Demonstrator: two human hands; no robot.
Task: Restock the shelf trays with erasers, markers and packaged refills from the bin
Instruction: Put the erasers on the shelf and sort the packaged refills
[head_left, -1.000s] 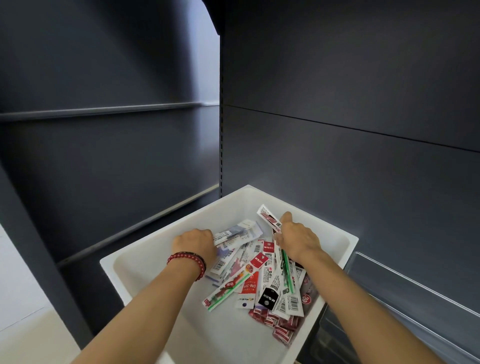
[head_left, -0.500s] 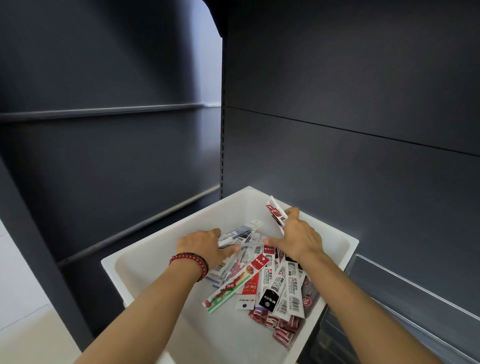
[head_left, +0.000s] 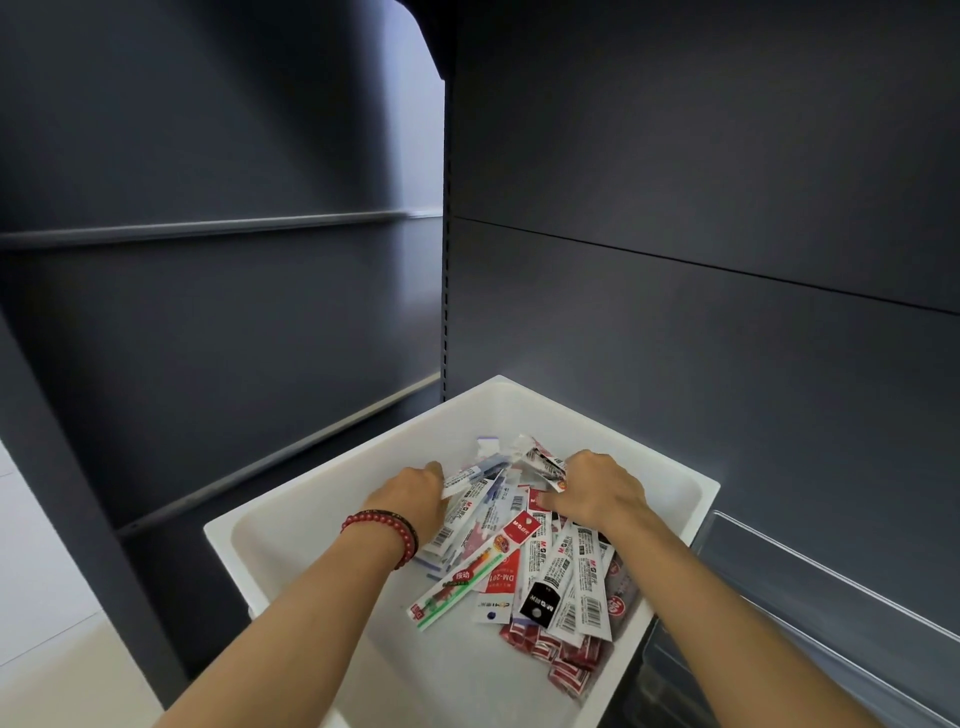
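Fingers (head_left: 435, 470) of left hand (head_left: 415, 496) curl down over the left edge of the refill packets (head_left: 519, 551), tips tucked under, gripping a few. Same on right hand (head_left: 605, 491): fingers (head_left: 574, 460) curl over crinkled packet ends at the pile's far side, thumb flat across the pile toward the left hand. It grips some; how many, can't tell. Both hands are inside the bin (head_left: 322, 499), in its far half, where the pile sits.

Step, as I judge it: gathering a bundle between both hands to lift out. To do it well, squeeze the hands toward each other, line the packets up long side to long side, and get thumbs on top before lifting. Glossy film likely slides, so loose ones could fan out and drop. Lift above the bin's rim, then go to the clear tray (head_left: 831, 597) just right of the bin, probably the target.

Materials:
- Packets are flat, long and narrow, in shiny film with white backs, barcodes and red headers.
- A green-and-red packet (head_left: 457, 582) lies diagonally toward the bin's near-left.
- A black-labelled packet (head_left: 540, 605) sits in the near part of the pile.
- Small squat red packs (head_left: 561, 654) are heaped in the bin's near-right corner. Could be erasers, can't confirm.
- Bin is white smooth hard plastic with rounded corners and a thick rim.
- A bead bracelet (head_left: 384, 525), red, is on the left wrist.
- Dark matte shelf panels (head_left: 727, 208) stand behind and left of the bin.

No markers seen.
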